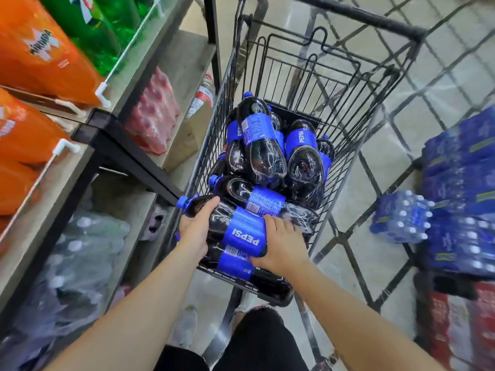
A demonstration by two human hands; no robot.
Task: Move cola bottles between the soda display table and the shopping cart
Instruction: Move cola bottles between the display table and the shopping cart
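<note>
Head view: both your hands were on one cola bottle [242,231], the top one lying on its side at the near end of the shopping cart [345,145]. Your left hand [197,226] gripped the bottle's shoulder just behind its blue cap [183,202], fingers curled over the dark plastic. Your right hand [281,243] wrapped the body at the right edge of the blue label, fingers curled round it, thumb underneath. So both grips were clamped on that same bottle.

Under your hands, a second bottle [235,262] lay against the cart's near rim. Just beyond your grip, another bottle [257,198] lay crosswise, touching the held one. Farther out from your hands, a pile of cola bottles [278,148] lay neck-away in the basket, packed against each other.

Left of your left hand stood the counter [126,84] with orange soda bottles [40,57] and green bottles [104,25] on top, shrink-wrapped packs [154,116] on its lower shelf. Right of your right hand, blue water packs [455,210] were stacked on the floor, well apart from the cart.
</note>
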